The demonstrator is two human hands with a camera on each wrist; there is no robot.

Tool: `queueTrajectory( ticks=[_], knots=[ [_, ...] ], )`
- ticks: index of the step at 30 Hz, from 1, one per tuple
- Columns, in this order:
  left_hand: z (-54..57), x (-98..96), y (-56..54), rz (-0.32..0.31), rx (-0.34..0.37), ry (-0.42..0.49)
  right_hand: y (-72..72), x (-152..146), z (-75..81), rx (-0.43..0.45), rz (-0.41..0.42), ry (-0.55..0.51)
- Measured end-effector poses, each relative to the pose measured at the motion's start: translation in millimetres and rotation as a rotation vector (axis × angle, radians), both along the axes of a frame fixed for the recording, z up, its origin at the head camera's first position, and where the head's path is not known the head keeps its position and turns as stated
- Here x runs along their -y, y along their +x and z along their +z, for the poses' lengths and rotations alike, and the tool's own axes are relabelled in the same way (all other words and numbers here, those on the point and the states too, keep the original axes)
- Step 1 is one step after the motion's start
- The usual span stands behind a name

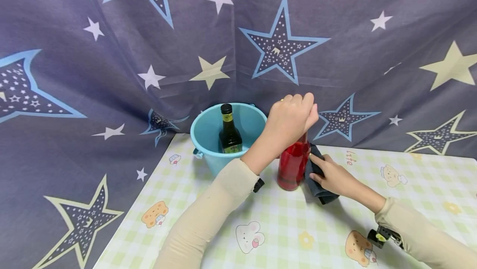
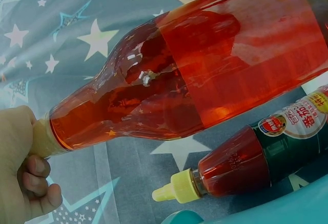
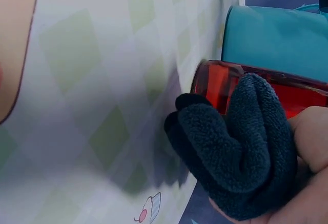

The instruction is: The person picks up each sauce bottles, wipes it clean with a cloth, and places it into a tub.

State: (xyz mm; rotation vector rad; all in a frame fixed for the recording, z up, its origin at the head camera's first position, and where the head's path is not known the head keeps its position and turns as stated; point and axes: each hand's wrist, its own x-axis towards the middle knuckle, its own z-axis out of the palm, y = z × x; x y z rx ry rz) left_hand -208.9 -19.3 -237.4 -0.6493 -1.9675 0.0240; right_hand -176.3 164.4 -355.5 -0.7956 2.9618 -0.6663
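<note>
Your cream left sleeve (image 1: 205,219) crosses closest to the head camera, with your cream right sleeve (image 1: 425,227) coming in from the lower right. Your left hand (image 1: 292,115) has its fingers curled round the pale cap (image 2: 43,138) of a tall clear glass bottle filled with red liquid (image 1: 293,167), gripping it from above. That bottle is roughly upright over the green-and-white checked surface (image 1: 283,215), so its long axis runs down from your left hand; you cannot tell whether its base bears weight.

Your right hand (image 1: 337,175) pinches a folded dark blue-grey plush cloth (image 3: 236,155) between thumb and fingers. It comes from the bottle's right, and the cloth lies against the glass on its lower half. So the bottle's body is directly left of your right hand, which is nearer to it, while your left hand has only the top.

Left of the bottle stands a light blue plastic bucket (image 1: 214,161), holding a dark, black-capped glass bottle (image 1: 230,134). Your left wrist view also shows a red squeeze bottle with a yellow nozzle (image 2: 266,155) beyond the tall one.
</note>
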Motion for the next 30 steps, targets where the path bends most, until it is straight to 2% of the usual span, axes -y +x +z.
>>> queueTrajectory(
  ticks=[10, 30],
  knots=[
    [0.1, 0.7, 1.4, -0.022, 0.02, 0.013, -2.7, 0.3, -2.2, 0.005, -0.003, 0.06],
    [-0.6, 1.4, 0.4, -0.025, 0.045, 0.014, -7.4, 2.5, -6.9, 0.054, -0.017, 0.093]
  ],
)
